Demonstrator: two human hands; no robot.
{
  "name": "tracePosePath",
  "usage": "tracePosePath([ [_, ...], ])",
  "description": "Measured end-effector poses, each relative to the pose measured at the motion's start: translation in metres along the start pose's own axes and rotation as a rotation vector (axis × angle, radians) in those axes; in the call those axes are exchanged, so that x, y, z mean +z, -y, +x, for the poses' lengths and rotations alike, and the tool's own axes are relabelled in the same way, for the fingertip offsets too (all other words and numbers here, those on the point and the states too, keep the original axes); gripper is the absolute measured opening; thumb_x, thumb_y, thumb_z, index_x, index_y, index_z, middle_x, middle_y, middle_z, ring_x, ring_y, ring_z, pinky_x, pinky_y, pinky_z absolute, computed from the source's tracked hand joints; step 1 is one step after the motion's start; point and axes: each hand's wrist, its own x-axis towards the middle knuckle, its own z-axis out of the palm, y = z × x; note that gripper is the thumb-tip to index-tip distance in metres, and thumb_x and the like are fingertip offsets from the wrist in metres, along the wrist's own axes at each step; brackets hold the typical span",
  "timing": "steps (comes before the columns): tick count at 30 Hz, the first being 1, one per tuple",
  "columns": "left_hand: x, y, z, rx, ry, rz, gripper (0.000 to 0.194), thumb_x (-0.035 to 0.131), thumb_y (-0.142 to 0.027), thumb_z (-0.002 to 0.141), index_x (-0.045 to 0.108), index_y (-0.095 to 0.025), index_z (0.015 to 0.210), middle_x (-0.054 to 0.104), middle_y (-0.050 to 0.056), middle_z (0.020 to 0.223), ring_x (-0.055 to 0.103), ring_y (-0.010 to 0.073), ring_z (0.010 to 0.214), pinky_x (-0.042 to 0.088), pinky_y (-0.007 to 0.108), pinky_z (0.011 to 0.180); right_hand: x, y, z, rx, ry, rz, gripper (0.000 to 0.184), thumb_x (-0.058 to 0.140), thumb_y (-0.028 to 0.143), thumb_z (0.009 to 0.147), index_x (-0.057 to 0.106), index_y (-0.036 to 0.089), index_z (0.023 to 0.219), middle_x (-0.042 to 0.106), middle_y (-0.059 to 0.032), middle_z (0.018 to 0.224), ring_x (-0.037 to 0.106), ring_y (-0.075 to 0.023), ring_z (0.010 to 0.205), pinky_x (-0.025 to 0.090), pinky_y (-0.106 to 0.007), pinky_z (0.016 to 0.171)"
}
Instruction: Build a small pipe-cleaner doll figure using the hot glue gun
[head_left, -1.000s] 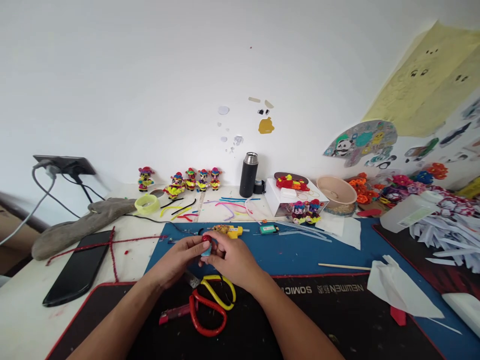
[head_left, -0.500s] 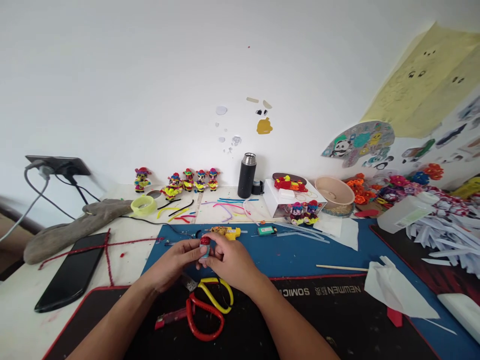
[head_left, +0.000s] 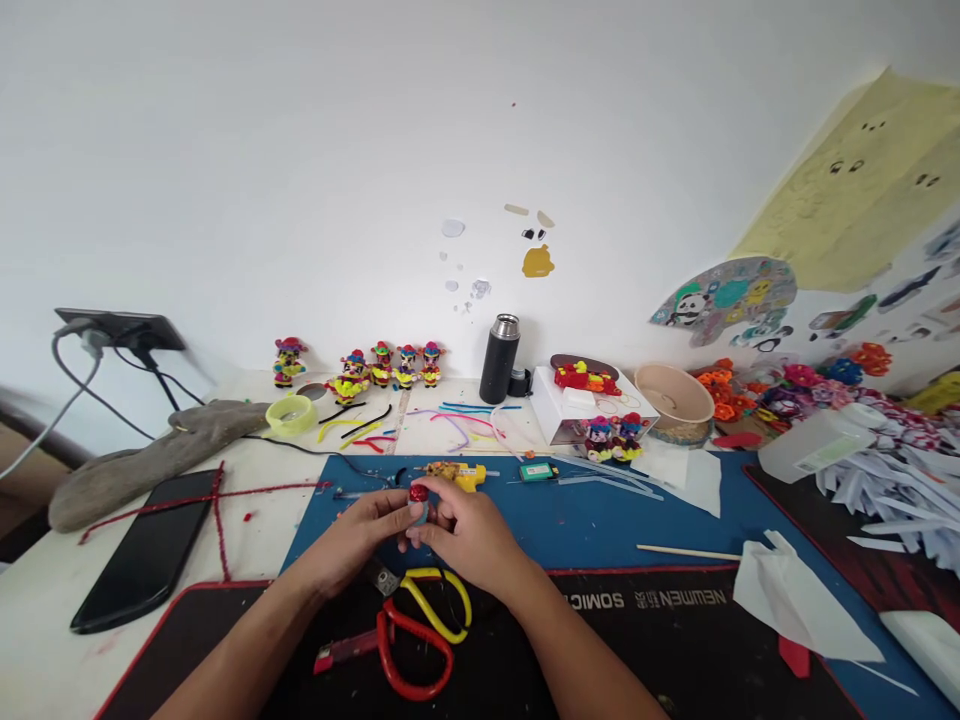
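Between the fingertips of both hands is a small piece with a shiny red top [head_left: 418, 492] and a grey-blue lower part, partly covered by the fingers. My left hand [head_left: 367, 530] pinches it from the left, thumb across its side. From the other side, my right hand [head_left: 472, 530] closes around it, index finger near the red top and thumb lower down. Just below the hands, loop handles lie on the black mat: one red [head_left: 412, 688], one yellow [head_left: 461, 625], with a metal part near them. Beside these lies a red cutter-like tool [head_left: 345, 652].
A yellow glue gun [head_left: 469, 475] lies beyond the hands on the blue mat [head_left: 570, 520]. Several fuzzy figurines [head_left: 351, 378] line the wall. A black flask [head_left: 500, 365] stands near a white box [head_left: 551, 415]. The phone [head_left: 150, 555] is left, crossed by red fuzzy stems [head_left: 219, 530].
The whole view has shifted slightly, so things appear lower and a little to the right. Both hands keep hold of the small red-topped piece, whose red top looks shinier now.
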Motion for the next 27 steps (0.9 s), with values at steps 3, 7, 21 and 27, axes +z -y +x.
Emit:
tracePosePath([
  [3, -0.003, 0.0, 0.001, 0.004, 0.003, 0.0, 0.046, 0.079, -0.064, 0.083, 0.078, -0.017, 0.083, 0.071, 0.006, 0.077, 0.062, 0.0187, 0.072, 0.049, 0.028, 0.067, -0.002, -0.001, 0.001, 0.01, -0.013, -0.03, 0.054, 0.08, 0.027, 0.091, 0.067, 0.026, 0.143, 0.055, 0.0076, 0.061, 0.049, -0.0131, 0.055, 0.035, -0.025, 0.059],
  [7, -0.005, 0.001, 0.001, 0.007, -0.003, 0.02, 0.045, 0.078, -0.062, 0.085, 0.077, -0.018, 0.08, 0.071, 0.005, 0.076, 0.061, 0.0186, 0.072, 0.05, 0.03, 0.069, -0.003, -0.002, 0.001, 0.011, -0.031, -0.038, 0.056, 0.079, 0.027, 0.091, 0.067, 0.023, 0.145, 0.053, 0.0077, 0.061, 0.048, -0.013, 0.056, 0.035, -0.026, 0.06],
  [21, 0.001, -0.011, -0.004, 0.078, -0.053, 0.203, 0.041, 0.069, -0.06, 0.091, 0.075, -0.02, 0.085, 0.073, 0.003, 0.081, 0.064, 0.0208, 0.078, 0.051, 0.031, 0.073, -0.005, -0.005, 0.002, 0.106, -0.049, 0.483, 0.053, 0.07, 0.058, 0.095, 0.068, 0.017, 0.129, 0.055, 0.0081, 0.059, 0.046, -0.0094, 0.042, 0.037, -0.022, 0.046],
  [27, 0.009, -0.017, -0.008, 0.146, -0.044, 0.439, 0.04, 0.062, -0.057, 0.096, 0.075, -0.02, 0.088, 0.072, 0.001, 0.082, 0.061, 0.0199, 0.077, 0.049, 0.029, 0.071, -0.007, -0.003, 0.004, 0.15, -0.08, 0.573, 0.042, 0.069, 0.058, 0.094, 0.068, 0.017, 0.103, 0.053, 0.0087, 0.052, 0.044, -0.0087, 0.037, 0.034, -0.021, 0.041],
])
